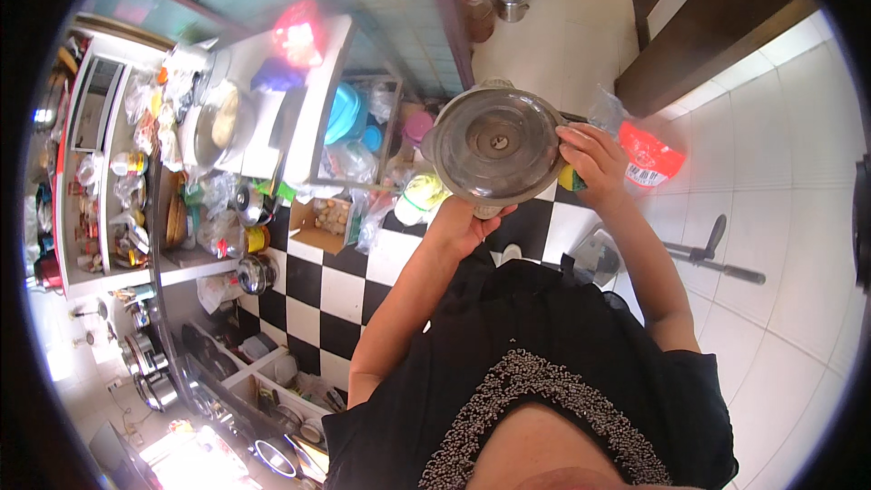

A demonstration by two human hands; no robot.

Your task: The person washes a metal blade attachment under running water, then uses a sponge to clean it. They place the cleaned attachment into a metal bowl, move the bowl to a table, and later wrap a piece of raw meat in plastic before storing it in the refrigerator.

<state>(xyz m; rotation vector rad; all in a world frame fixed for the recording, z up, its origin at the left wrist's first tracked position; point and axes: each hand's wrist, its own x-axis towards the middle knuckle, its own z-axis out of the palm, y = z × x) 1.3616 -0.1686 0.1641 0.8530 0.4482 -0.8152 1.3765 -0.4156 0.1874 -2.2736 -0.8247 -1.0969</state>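
Observation:
In front of me I hold up a round lidded vessel (493, 85), pale with ribbed lugs on its rim. Its grey, see-through lid (498, 170) faces up, with a small fitting at the centre. My left hand (473, 226) grips the near lug from below. At the lid's right edge my right hand (593, 160) has its fingers on the rim, and a yellow-green scrubbing sponge (573, 179) shows beneath that hand. Whether the sponge touches the vessel is hidden. The vessel's underside cannot be seen.
A cardboard box (299, 224) of round items stands on the checkered floor (340, 286) beside plastic bags. Crowded shelves (105, 218) line the left. A white table (320, 109) carries a metal bowl (228, 122). On the right, a red bag (650, 153) is by the tiled wall (748, 150).

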